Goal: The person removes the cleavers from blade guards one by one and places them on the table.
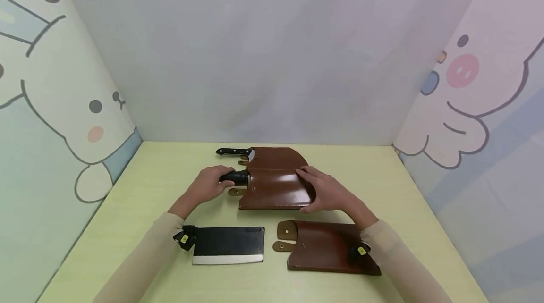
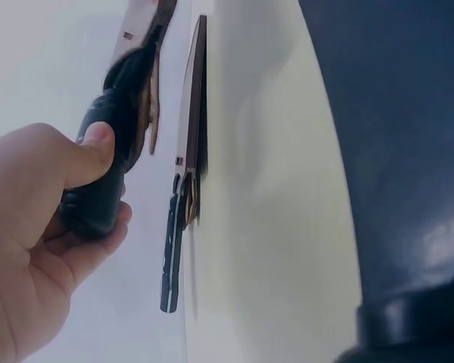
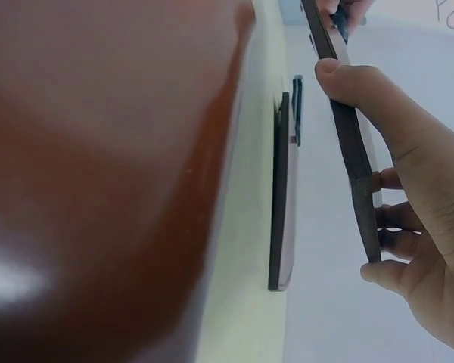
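My left hand [image 1: 208, 184] grips the black handle [image 2: 106, 155] of a knife whose blade is hidden inside a brown leather sheath [image 1: 274, 190]. Fingers and thumb of my right hand [image 1: 328, 192] hold that sheath by its right end. Both wrist views show the sheathed knife raised off the table. Behind it lies a second brown sheath [image 1: 276, 157] with a black riveted knife handle [image 1: 233, 151] sticking out to the left. Snap straps [image 1: 236, 192] hang loose at the held sheath's mouth.
A dark-bladed cleaver [image 1: 229, 241] lies at the front left, below my left wrist. Beside it, under my right forearm, is another brown sheath [image 1: 323, 246] with its straps open. Printed walls and a pale back wall [image 1: 272, 57] enclose the yellow table [image 1: 127, 227].
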A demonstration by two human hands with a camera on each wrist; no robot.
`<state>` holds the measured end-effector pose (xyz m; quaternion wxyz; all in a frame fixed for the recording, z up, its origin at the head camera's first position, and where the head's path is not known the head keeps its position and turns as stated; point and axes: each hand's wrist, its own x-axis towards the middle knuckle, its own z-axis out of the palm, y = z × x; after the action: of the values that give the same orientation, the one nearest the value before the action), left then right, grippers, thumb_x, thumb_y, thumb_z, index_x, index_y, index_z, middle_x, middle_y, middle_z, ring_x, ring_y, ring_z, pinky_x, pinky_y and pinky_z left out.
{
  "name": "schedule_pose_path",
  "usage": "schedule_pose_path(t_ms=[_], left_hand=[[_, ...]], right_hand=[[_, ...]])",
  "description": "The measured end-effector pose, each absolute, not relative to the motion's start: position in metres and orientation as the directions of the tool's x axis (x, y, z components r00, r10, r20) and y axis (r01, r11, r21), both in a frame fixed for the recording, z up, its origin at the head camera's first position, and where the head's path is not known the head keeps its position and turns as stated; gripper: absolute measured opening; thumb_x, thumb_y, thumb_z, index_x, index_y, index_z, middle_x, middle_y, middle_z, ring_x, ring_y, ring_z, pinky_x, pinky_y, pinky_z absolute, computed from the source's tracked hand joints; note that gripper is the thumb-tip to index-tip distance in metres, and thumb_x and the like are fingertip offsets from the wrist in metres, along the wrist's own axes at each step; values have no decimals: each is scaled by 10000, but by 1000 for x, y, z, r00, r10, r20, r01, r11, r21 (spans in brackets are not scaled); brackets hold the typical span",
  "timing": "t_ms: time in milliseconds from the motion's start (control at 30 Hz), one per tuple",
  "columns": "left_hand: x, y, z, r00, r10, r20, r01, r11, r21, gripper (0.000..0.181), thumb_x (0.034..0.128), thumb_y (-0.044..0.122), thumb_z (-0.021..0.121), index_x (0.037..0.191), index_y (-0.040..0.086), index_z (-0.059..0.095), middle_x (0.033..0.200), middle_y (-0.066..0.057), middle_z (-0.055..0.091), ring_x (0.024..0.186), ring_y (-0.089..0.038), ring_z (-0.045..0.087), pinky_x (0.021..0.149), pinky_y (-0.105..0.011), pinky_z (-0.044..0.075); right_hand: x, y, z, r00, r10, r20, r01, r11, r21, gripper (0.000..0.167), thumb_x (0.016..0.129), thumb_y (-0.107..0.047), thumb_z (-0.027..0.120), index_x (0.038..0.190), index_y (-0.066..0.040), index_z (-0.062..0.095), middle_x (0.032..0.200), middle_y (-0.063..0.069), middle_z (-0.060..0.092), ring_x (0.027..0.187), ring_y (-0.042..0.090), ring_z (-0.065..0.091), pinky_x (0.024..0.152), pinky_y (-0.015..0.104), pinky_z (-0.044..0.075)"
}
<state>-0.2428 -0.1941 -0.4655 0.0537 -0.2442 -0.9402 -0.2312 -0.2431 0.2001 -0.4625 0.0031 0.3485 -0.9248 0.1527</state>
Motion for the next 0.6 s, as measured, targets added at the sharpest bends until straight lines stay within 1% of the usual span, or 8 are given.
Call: schedule_pose_path(t_ms=[167, 367, 500, 600], left_hand=[[-244, -196, -461, -868, 449, 213, 496, 761, 419, 282, 939, 226, 763, 1190, 104, 722, 1050, -47, 735, 808, -152, 602, 719, -377, 486], [-243, -199, -461, -868, 447, 216, 496, 766, 409, 288, 935, 231, 766, 1187, 98, 724, 1067, -53, 740, 816, -152, 606, 724, -381, 489], [-241, -204, -462, -879, 428, 211, 477, 776, 412, 292, 930, 218, 772, 1191, 94, 728, 1091, -63, 741, 815, -156, 599, 731, -384, 488], [-240, -205, -463, -882, 424, 204, 470, 776, 421, 308, 929, 205, 773, 1208, 84, 726, 1122, -85, 738, 857, -185, 634, 753, -407, 507]], right_hand=[[-244, 200, -460, -757, -642, 124, -647, 707, -288, 1149, 657, -553, 923, 1580, -118, 397, 1581, 166, 404, 1415, 413, 451, 1042, 552, 486], [-243, 205, -461, -752, -646, 132, -651, 698, -297, 1145, 651, -552, 928, 1573, -114, 409, 1568, 168, 418, 1374, 409, 498, 1033, 542, 494], [-242, 208, -461, -763, -635, 124, -638, 708, -301, 1146, 649, -554, 927, 1575, -122, 408, 1571, 165, 415, 1354, 397, 519, 1037, 527, 495], [-240, 210, -462, -768, -630, 112, -629, 711, -315, 1143, 656, -548, 927, 1580, -129, 401, 1583, 172, 402, 1365, 402, 508, 1039, 533, 492]])
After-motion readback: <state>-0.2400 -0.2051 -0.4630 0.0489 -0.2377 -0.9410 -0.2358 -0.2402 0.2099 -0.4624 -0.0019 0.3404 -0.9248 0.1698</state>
